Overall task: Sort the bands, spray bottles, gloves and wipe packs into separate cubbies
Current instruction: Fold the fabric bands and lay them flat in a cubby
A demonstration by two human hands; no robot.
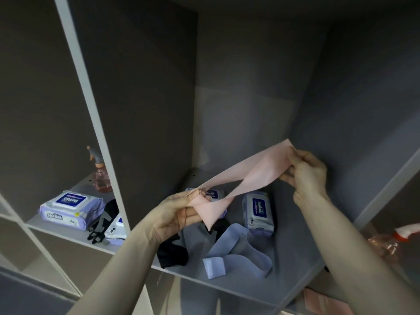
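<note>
Holding 1 pink band [241, 176]: 2 hands [179, 212], [306, 173].

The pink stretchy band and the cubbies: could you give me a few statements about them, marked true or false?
1. Both hands, left and right, hold the pink stretchy band. True.
2. A pale blue band lies in the middle cubby. True.
3. The pink spray bottle in the left cubby lies on its side. False: it stands upright.
4. The middle cubby holds no wipe packs. False: a purple wipe pack sits there.
</note>
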